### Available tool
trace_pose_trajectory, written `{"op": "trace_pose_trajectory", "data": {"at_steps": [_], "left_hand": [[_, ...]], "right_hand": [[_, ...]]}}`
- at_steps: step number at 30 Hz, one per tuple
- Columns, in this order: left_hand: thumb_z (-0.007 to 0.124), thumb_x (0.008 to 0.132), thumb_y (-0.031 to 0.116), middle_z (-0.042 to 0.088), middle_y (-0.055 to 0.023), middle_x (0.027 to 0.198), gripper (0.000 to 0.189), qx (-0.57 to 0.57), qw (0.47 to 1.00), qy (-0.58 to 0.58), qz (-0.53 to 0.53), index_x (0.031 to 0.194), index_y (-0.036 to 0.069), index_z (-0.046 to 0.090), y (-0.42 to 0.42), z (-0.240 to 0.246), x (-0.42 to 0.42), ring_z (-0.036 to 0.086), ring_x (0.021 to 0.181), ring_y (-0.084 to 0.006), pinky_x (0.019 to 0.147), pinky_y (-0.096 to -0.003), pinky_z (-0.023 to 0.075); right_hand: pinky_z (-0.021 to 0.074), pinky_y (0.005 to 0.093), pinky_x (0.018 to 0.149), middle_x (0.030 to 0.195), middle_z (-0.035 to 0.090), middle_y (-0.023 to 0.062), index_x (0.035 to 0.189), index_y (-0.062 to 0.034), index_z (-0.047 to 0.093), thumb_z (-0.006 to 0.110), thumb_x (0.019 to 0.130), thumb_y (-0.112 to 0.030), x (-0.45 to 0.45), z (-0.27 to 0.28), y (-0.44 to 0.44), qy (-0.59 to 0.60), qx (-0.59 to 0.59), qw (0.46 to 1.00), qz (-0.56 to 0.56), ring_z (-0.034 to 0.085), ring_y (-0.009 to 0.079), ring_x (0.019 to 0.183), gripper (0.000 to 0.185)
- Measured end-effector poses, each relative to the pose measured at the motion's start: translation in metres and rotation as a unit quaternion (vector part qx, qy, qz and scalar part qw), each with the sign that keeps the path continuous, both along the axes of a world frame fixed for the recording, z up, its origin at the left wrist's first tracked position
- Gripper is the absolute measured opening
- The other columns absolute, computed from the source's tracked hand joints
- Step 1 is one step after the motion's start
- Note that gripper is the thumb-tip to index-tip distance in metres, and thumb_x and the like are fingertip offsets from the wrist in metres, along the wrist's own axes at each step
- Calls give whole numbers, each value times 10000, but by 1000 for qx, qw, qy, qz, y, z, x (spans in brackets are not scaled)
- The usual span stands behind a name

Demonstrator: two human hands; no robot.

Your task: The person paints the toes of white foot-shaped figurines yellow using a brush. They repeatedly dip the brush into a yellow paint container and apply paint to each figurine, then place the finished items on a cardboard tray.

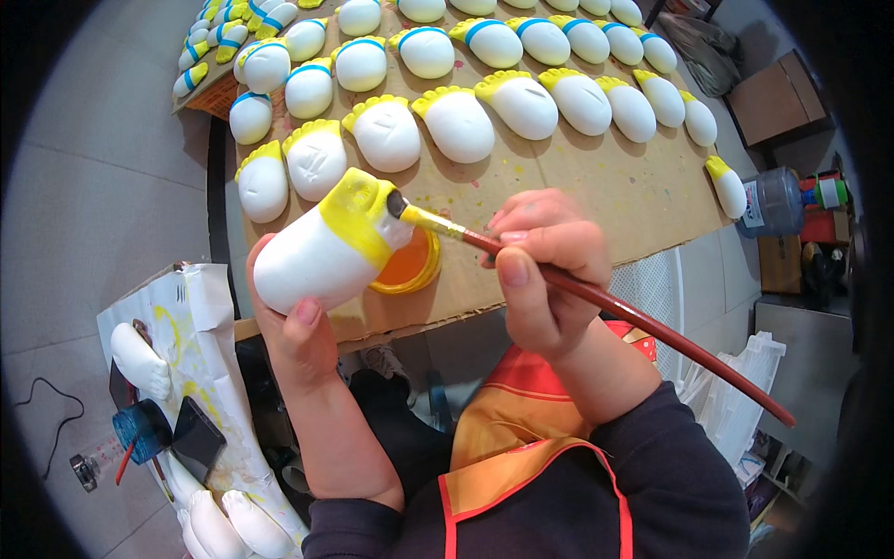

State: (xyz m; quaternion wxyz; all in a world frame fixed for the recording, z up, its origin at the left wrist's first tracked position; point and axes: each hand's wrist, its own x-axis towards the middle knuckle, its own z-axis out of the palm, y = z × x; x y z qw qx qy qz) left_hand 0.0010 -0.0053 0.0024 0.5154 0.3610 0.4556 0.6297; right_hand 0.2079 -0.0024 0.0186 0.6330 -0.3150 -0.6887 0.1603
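Note:
A white foot-shaped figure (314, 258) with yellow paint around its toe end lies tilted in my left hand (297, 335), the thumb against its lower side. In my right hand (548, 272) is a long red-brown paintbrush (663, 332), held between thumb and fingers. Its dark bristles touch the figure at the border of the yellow and the white toes. Part of the toe end is still white. Behind the figure, partly hidden by it, stands a round jar of orange-yellow paint (408, 269) on the cardboard.
Rows of white figures with yellow toes (457, 129), some with blue bands, cover the far part of the cardboard-topped table (580, 202). On a paper-covered surface (209, 335) at left are unpainted figures (140, 360), a blue jar (143, 430) and a phone (198, 439). A water jug (772, 202) stands right.

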Motion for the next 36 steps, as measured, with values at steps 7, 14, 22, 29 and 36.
{"op": "trace_pose_trajectory", "data": {"at_steps": [7, 14, 22, 29, 36], "left_hand": [[704, 532, 289, 479, -90, 1096, 783, -7, 1000, -8, 7, 1213, 70, 387, 0, -2, 1, 484, 1052, -235, 902, -374, 401], [699, 536, 294, 481, -89, 1100, 782, -8, 1000, -19, -3, 1217, 72, 386, 1, -3, 1, 481, 1057, -231, 898, -370, 401], [698, 541, 301, 480, -91, 1100, 779, -10, 1000, -27, -3, 1217, 73, 385, 0, -4, -1, 482, 1056, -232, 896, -366, 402], [724, 537, 274, 479, -76, 1090, 775, 13, 999, -27, -15, 1204, 78, 383, 1, -1, -1, 483, 1048, -221, 888, -363, 411], [761, 526, 178, 484, -73, 1070, 736, 62, 995, -13, -75, 1162, 93, 401, -1, -3, -5, 497, 1018, -202, 859, -329, 440]], "right_hand": [[445, 337, 636, 716, 549, 100, 882, -48, 440, 525, 809, -63, -5, 3, -1, -3, 36, 998, 43, 493, 192, 631, 113], [449, 331, 634, 717, 548, 107, 875, -43, 449, 529, 808, -67, 2, -1, 3, 14, 47, 998, -36, 497, 193, 626, 108], [451, 341, 619, 685, 550, 90, 875, -50, 444, 543, 793, -65, -5, 2, -2, -7, 51, 998, 40, 495, 212, 629, 129], [437, 339, 633, 698, 528, 111, 874, -45, 446, 501, 833, -113, 8, 1, 1, 42, 36, 998, -7, 485, 163, 618, 96], [415, 268, 614, 771, 530, 135, 896, -55, 442, 494, 864, -168, 1, 18, -5, 227, -114, 966, 51, 491, 169, 678, 129]]}}
